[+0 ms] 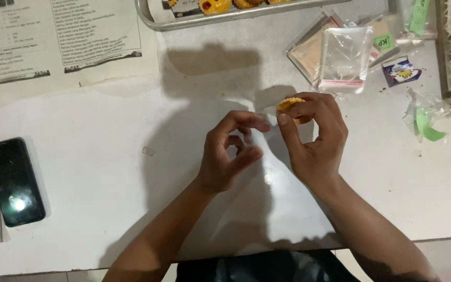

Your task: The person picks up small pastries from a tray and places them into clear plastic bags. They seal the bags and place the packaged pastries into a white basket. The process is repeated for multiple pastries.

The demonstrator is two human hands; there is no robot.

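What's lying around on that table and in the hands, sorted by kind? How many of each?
Pastry held in the right hand: 1
Metal tray: 1
Phone: 1
Stack of clear bags: 1
Printed sheets: 1 spread
Small printed sticker: 1
Crumpled wrapper with green tape: 1
Total: 7. The left hand holds a clear bag, hard to see.

Glossy clear plastic bags (344, 57), metal tray (152, 21)

Golden-yellow pastry (290, 104), black phone (13, 181)
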